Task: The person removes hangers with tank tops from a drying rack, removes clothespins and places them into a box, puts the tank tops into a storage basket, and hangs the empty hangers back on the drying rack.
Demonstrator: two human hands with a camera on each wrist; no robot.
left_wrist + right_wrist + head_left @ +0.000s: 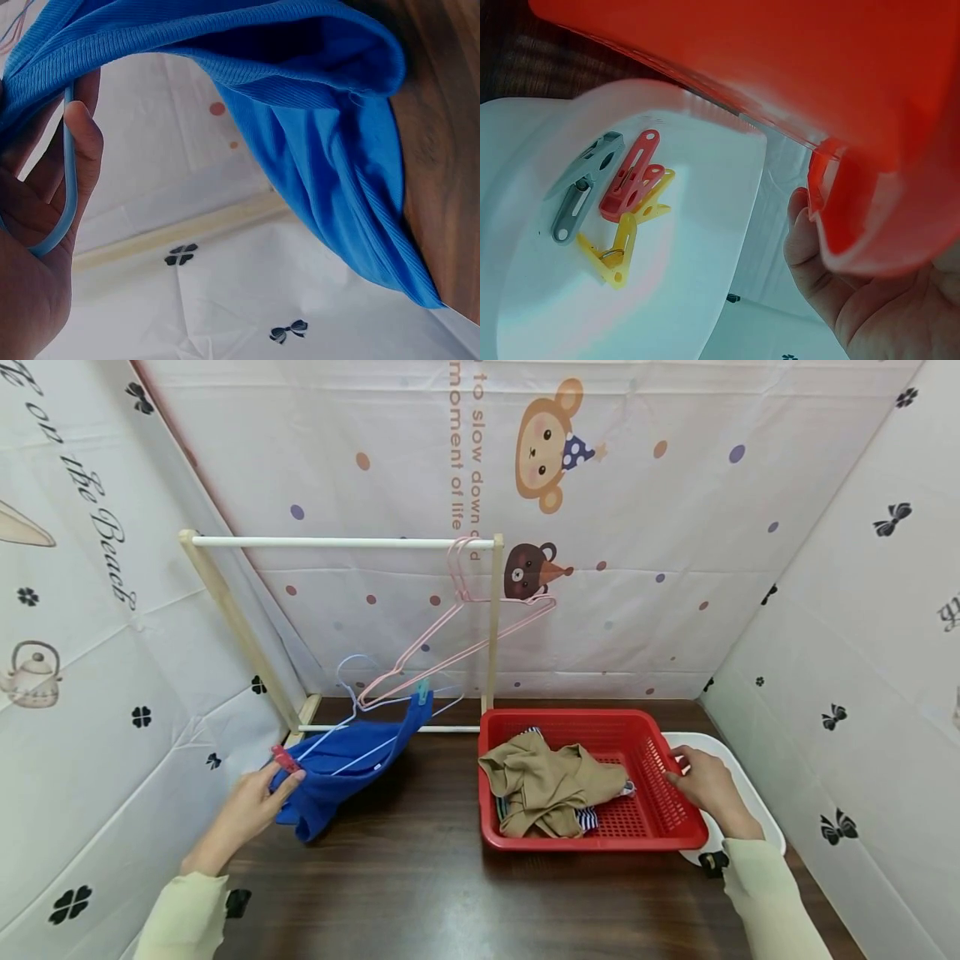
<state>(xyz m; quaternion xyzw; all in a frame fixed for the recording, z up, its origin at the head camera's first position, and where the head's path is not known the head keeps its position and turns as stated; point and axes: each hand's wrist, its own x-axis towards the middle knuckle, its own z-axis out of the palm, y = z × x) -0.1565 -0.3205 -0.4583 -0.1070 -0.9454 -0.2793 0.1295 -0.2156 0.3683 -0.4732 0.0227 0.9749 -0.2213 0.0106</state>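
Observation:
My left hand [251, 806] pinches a red clothespin [287, 760] at the left corner of a blue ribbed garment [330, 777]. That garment hangs from a light blue hanger [350, 706], and a teal clothespin [423, 691] clips its other corner. In the left wrist view, the hanger's looped end [69, 180] lies across the fingers and palm. My right hand [708, 785] grips the right handle of a red plastic basket [592, 843]. Inside it are a crumpled khaki garment [555, 781] and a striped cloth [587, 818].
Pink hangers [427, 639] hang at the right end of a rack with a white rod [337, 542]. A white tray [761, 814] stands beneath the basket's right side, holding a grey clothespin [585, 187], red ones [634, 172] and yellow ones [622, 247]. Printed cloth walls [637, 643] enclose the brown table [420, 893].

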